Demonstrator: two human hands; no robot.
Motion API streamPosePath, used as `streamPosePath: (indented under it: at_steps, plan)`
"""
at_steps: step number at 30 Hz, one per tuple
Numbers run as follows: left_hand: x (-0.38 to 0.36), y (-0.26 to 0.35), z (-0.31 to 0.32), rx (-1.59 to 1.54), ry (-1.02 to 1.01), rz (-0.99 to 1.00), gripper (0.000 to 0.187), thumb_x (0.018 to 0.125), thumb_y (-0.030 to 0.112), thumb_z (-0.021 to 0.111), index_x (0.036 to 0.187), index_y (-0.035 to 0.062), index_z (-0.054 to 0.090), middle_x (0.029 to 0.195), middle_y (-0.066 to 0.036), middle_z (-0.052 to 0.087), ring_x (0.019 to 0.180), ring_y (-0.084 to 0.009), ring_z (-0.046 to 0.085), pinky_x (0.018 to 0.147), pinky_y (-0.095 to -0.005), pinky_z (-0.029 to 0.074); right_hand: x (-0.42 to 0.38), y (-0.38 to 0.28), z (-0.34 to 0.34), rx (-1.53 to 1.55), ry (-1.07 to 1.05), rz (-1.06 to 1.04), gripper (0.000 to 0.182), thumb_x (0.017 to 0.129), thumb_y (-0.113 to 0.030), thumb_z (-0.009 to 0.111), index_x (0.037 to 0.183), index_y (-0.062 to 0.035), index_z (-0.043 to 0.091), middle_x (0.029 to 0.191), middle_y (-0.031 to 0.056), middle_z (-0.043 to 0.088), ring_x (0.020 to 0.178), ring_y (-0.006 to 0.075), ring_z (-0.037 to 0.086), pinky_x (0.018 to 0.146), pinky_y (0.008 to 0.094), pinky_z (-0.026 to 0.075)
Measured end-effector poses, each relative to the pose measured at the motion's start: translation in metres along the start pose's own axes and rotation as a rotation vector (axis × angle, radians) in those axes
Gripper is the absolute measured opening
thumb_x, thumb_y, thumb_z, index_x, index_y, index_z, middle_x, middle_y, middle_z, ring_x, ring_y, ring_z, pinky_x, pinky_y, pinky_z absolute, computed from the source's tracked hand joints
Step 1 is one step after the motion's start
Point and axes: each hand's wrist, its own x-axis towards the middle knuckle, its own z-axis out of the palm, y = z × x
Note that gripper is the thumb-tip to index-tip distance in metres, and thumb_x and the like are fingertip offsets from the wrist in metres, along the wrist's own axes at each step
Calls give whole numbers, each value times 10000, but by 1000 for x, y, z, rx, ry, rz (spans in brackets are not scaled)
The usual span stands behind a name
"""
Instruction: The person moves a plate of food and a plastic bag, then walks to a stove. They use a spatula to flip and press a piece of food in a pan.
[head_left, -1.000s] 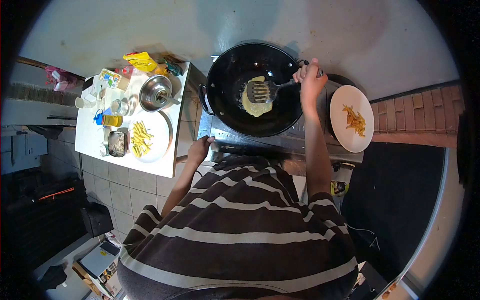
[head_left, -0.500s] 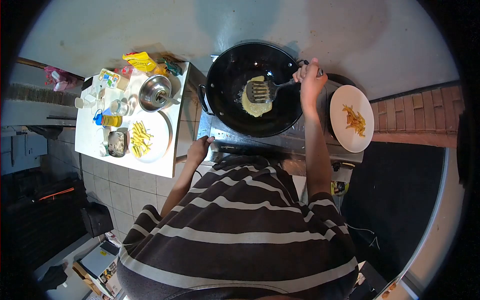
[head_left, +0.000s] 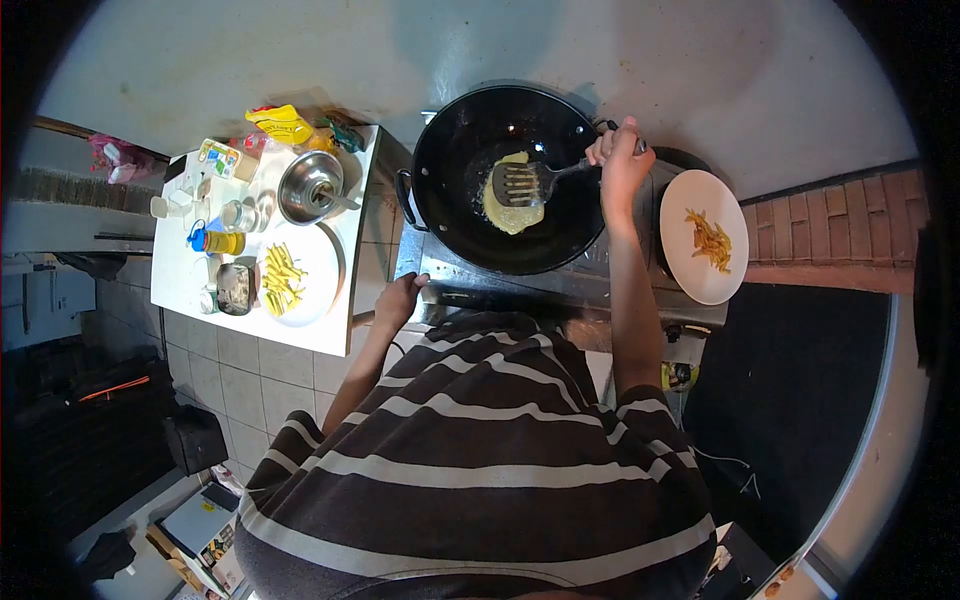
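Pancake (head_left: 514, 218), or something very like one, is lying flat in the wok (head_left: 455, 225), a little towards the near side of the base, with the slotted turner (head_left: 520, 184) covering its middle. It's looking thin, pale yellow and ragged-edged, so it's probably being light and floppy, soft enough for tearing if lifted by one edge. The shine around it is suggesting oil, so it's likely sliding easily; broad support from underneath would be suiting it best, and the turner's handle is offering the grip away from the hot metal.

And the hands! The right hand (head_left: 624, 168) is closing round that handle, fingers wrapped, forearm reaching past the wok's side. The left hand (head_left: 402, 299) is hovering or leaning at the front corner of the stove (head_left: 590, 288), fingers partly curling; whether it's gripping anything, I can't tell.

Out right, a plate of browned strips (head_left: 710, 243) is sitting beside the wok. Over left, the desk (head_left: 325, 338) is carrying paler strips (head_left: 280, 278) on another plate, plus a steel bowl (head_left: 297, 190) and an oil bottle (head_left: 222, 242).
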Motion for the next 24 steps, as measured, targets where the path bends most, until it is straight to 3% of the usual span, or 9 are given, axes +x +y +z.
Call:
streamPosePath:
  at_steps: [8,10,24]
  plan:
    - [1,0,-1,9,-19,-17,585,975,554,409,1075,31,651,955,-277,662,975,-471,610,833,-535,464,0,1,-1,7,5,14,479,1024,-238,440,581,-105,316,485,11,318,412,121,330,429,314,346]
    - [2,-3,2,8,3,-17,540,965,568,406,1060,92,643,975,-255,662,975,-466,605,811,-557,468,0,1,-1,7,10,19,480,1024,-240,440,580,-104,316,485,13,321,411,122,330,429,314,348]
    - [2,-5,4,2,19,0,569,961,585,399,1035,78,647,946,-269,660,956,-478,607,800,-573,464,-1,1,0,-2,17,3,464,1022,-250,461,602,-96,338,494,17,338,412,121,342,429,314,351]
